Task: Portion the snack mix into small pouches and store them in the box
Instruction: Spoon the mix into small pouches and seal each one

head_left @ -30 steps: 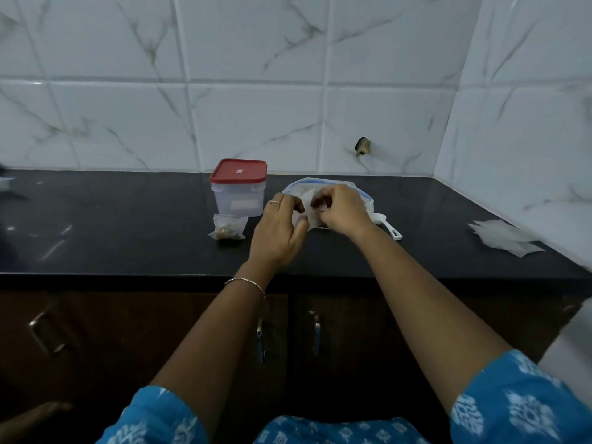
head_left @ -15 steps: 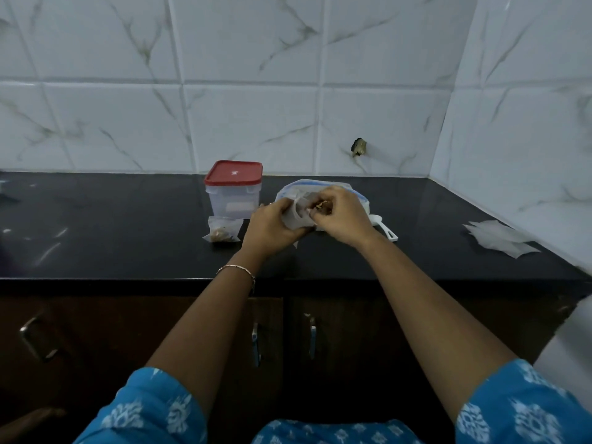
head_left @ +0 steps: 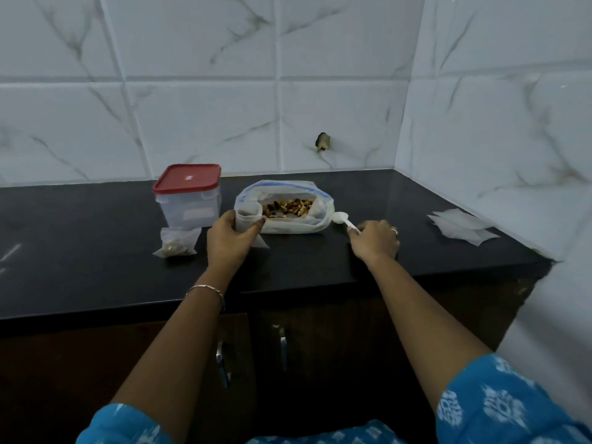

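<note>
Centrally: snack bag, mouth open, on a black counter. The left hand grips an empty pouch at the bag's left rim. The right hand, well apart, pinches the spoon handle just right of the bag. Box, lid on, and filled pouch lie left. Spare pouches lie by the right wall, with bare counter between them and the right hand.

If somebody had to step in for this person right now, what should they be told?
Left hand holds a small clear pouch open beside the large clear bag of snack mix.
Right hand pinches the handle of the white plastic spoon.
Done: one filled pouch lies before the red-lidded clear plastic box, lid on.
Left: fill the held pouch, then the flat empty pouches at right; box them all.
</note>
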Tool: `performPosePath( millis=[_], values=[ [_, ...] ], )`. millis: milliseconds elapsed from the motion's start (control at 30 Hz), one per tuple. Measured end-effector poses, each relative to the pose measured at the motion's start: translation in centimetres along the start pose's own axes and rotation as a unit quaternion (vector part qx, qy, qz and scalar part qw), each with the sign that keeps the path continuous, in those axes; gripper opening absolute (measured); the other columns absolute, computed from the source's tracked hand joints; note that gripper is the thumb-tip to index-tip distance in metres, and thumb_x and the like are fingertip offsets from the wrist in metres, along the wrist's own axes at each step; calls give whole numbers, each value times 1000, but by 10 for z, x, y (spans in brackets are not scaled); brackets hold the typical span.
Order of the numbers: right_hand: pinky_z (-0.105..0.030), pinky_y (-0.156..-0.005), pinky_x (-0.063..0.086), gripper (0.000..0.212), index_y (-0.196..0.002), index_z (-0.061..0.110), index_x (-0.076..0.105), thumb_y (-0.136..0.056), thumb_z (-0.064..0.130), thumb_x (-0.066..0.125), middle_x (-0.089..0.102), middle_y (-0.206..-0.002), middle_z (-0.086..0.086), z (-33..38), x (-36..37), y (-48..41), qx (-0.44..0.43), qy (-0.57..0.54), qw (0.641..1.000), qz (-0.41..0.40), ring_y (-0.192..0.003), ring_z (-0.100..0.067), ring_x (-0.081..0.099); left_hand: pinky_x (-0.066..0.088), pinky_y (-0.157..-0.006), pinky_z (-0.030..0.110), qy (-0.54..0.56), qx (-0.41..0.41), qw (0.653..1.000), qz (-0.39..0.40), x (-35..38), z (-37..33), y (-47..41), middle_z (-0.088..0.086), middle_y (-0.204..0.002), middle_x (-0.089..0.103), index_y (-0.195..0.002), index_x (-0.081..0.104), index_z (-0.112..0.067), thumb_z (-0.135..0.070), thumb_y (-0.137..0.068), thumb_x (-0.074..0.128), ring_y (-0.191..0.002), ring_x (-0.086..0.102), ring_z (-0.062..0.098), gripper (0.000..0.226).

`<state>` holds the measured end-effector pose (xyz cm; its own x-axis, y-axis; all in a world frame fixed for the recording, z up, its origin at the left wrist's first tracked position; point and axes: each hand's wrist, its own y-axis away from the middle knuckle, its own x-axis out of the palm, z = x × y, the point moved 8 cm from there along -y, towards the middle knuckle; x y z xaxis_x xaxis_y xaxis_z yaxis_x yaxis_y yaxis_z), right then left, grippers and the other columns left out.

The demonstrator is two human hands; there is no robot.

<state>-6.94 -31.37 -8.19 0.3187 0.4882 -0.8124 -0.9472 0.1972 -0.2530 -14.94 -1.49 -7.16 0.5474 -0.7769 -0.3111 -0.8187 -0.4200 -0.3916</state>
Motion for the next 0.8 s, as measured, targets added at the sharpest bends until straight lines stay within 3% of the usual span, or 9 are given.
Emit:
performPosePath(
  millis=[233, 300, 367, 467, 567, 700, 800],
  values=[
    [-36, -89, 44, 17, -103, 17, 66, -98, 27, 53, 67, -105, -4, -9, -4, -6, 41, -145, 987, -50, -100, -24, 58, 52, -94, 40, 132, -103, 984, -56, -11, 26, -6, 3, -106, 69, -119, 64, -12, -35, -80, 76, -102, 63, 19, 46],
    [-30, -74, 44, 16, -105, 17, 63, -99, 25, 51, 66, -103, -2, -9, -9, -2, 33, -213, 974, -72, -87, -17, 57, 51, -95, 40, 131, -110, 984, -41, -8, 27, -7, 4, -110, 68, -121, 64, -13, -38, -79, 76, -105, 62, 20, 50],
    [-24, -60, 41, 11, -102, 18, 61, -99, 22, 50, 67, -99, -1, -1, -18, 3, -13, -278, 955, -104, -80, -13, 57, 50, -96, 39, 133, -119, 983, -35, -8, 27, -8, 4, -113, 67, -123, 62, -14, -39, -79, 76, -107, 60, 20, 52],
    [-24, -63, 49, 9, -98, 19, 61, -96, 14, 54, 68, -93, 0, 25, -26, 13, -126, -330, 927, -127, -78, -13, 62, 49, -97, 40, 142, -132, 981, -21, -7, 31, -13, 4, -112, 67, -122, 63, -14, -42, -78, 76, -108, 60, 21, 53],
    [-9, -62, 43, 11, -101, 13, 68, -94, 12, 60, 69, -93, -1, 61, -20, 19, -212, -300, 925, -94, -73, -5, 59, 50, -98, 44, 151, -139, 979, -6, -5, 33, -21, 5, -113, 67, -120, 62, -15, -39, -80, 75, -107, 62, 22, 48],
    [-24, -77, 50, 22, -112, 13, 69, -96, 11, 55, 70, -107, -2, 109, 11, 15, -292, -135, 946, -26, -94, -17, 65, 55, -80, 29, 157, -108, 982, -2, 0, 22, -40, 10, -112, 68, -113, 64, -16, -21, -87, 69, -99, 66, 20, 26],
    [-27, -78, 52, 22, -110, 15, 69, -97, 14, 51, 70, -104, -2, 129, 31, 6, -318, -50, 946, -43, -92, -16, 63, 54, -74, 25, 163, -116, 979, 29, 12, 24, -49, 10, -112, 69, -117, 64, -13, -22, -90, 66, -97, 66, 19, 29]
  ],
)
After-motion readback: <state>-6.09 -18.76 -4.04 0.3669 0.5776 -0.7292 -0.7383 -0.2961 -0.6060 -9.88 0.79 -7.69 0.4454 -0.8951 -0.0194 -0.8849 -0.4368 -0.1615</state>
